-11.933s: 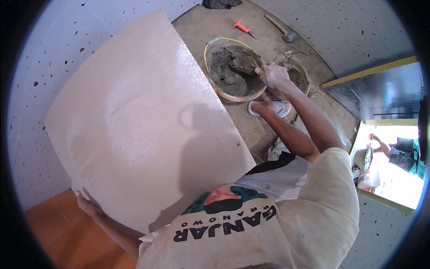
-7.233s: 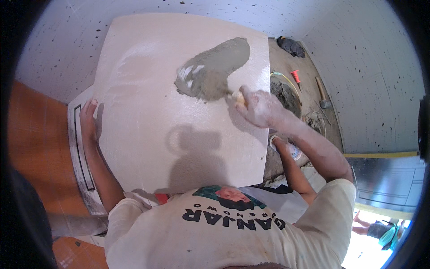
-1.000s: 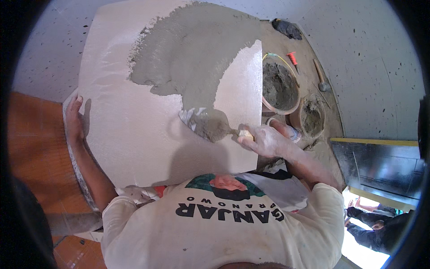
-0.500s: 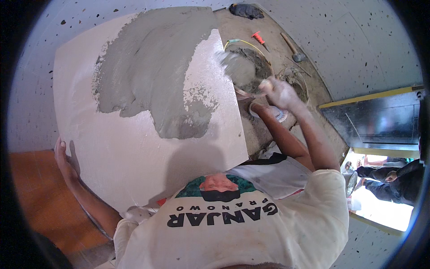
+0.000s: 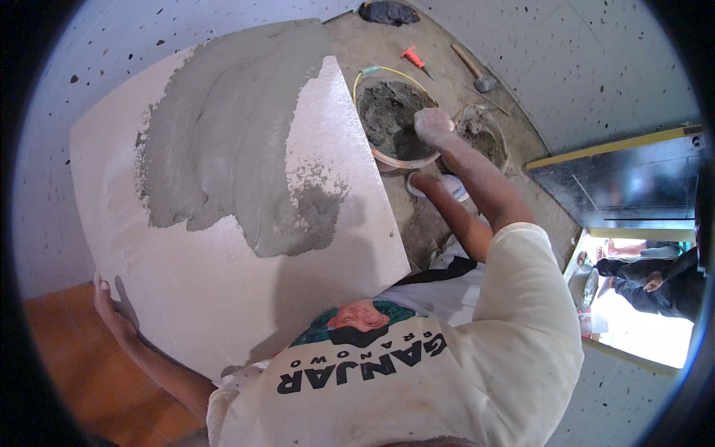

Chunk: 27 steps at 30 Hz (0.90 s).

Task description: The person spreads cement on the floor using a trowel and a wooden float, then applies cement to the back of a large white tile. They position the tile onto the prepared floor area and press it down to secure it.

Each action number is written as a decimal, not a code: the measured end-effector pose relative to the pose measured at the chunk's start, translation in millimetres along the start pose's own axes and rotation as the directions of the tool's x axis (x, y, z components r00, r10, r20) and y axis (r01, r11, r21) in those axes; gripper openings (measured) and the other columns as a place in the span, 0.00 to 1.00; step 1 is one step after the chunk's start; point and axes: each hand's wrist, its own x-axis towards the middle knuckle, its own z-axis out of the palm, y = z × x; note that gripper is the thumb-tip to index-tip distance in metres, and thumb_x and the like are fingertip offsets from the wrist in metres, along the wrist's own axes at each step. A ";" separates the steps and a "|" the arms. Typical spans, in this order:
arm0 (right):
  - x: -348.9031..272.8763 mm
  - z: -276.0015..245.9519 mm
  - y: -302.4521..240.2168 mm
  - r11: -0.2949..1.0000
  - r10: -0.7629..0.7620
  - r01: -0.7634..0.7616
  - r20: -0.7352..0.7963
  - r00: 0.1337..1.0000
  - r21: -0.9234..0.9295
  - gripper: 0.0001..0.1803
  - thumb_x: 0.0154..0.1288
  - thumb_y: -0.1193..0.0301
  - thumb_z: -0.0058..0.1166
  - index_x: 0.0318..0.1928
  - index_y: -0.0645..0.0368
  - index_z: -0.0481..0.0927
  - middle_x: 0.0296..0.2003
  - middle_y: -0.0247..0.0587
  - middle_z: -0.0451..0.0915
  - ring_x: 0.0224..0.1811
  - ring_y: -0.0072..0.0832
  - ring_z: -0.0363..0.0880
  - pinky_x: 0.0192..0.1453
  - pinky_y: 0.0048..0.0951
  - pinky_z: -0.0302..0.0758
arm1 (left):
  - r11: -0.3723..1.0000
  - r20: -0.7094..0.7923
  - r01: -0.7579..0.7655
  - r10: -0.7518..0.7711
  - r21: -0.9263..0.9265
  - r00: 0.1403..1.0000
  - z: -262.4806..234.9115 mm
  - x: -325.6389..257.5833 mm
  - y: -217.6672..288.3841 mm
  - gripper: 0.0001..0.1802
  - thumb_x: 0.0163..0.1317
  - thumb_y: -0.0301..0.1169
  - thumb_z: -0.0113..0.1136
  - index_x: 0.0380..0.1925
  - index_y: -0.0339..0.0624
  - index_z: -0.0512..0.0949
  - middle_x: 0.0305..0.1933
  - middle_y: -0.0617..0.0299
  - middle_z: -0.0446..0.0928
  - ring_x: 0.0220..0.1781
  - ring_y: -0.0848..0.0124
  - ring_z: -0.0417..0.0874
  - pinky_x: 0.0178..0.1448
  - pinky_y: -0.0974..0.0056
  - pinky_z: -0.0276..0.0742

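A large pale tile leans in front of me, its upper part spread with wet grey mortar. My left hand holds the tile's left edge, fingers along the rim. At the right, my right hand is closed in a fist at the rim of a round bucket of grey mortar. It grips a trowel whose blade showed half a second ago; hand and mortar hide the blade now. The bucket stands close beside the tile's right edge, its yellow handle lying toward the far side.
A second mortar-smeared container stands right of the bucket. Beyond lie a red-handled pointed tool, a hammer and a dark bundle. My foot is near the bucket. Another person is beyond the doorway at right.
My right hand has moved down into the bucket's right side, and the trowel blade has gone from sight. My left hand keeps its place on the tile edge. The view has shifted slightly.
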 end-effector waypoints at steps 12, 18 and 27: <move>11.5 11.9 -3.3 0.781 0.251 -0.442 0.428 0.869 0.440 0.12 0.45 0.67 0.61 0.28 0.64 0.84 0.26 0.48 0.83 0.29 0.39 0.85 0.32 0.38 0.79 | 0.999 -0.051 0.022 -0.020 0.027 0.999 -2.6 5.8 -9.6 0.33 0.62 0.42 0.55 0.63 0.30 0.66 0.63 0.51 0.68 0.66 0.65 0.66 0.71 0.60 0.57; -3.8 -5.3 0.6 0.586 0.181 -0.505 0.505 0.844 0.633 0.22 0.58 0.54 0.61 0.21 0.62 0.80 0.18 0.42 0.79 0.20 0.35 0.80 0.24 0.38 0.76 | 0.997 -0.011 0.028 -0.028 0.076 1.000 -7.5 11.6 -8.1 0.31 0.65 0.41 0.53 0.62 0.29 0.67 0.61 0.51 0.70 0.63 0.64 0.69 0.68 0.62 0.59; -56.6 -33.6 12.3 0.626 0.021 -0.189 0.227 0.974 0.756 0.30 0.67 0.46 0.48 0.22 0.62 0.78 0.18 0.36 0.77 0.20 0.26 0.75 0.28 0.33 0.73 | 0.999 -0.012 0.008 -0.009 -0.053 1.000 -22.8 14.9 -15.3 0.33 0.64 0.40 0.54 0.63 0.30 0.65 0.66 0.50 0.64 0.69 0.63 0.61 0.73 0.56 0.56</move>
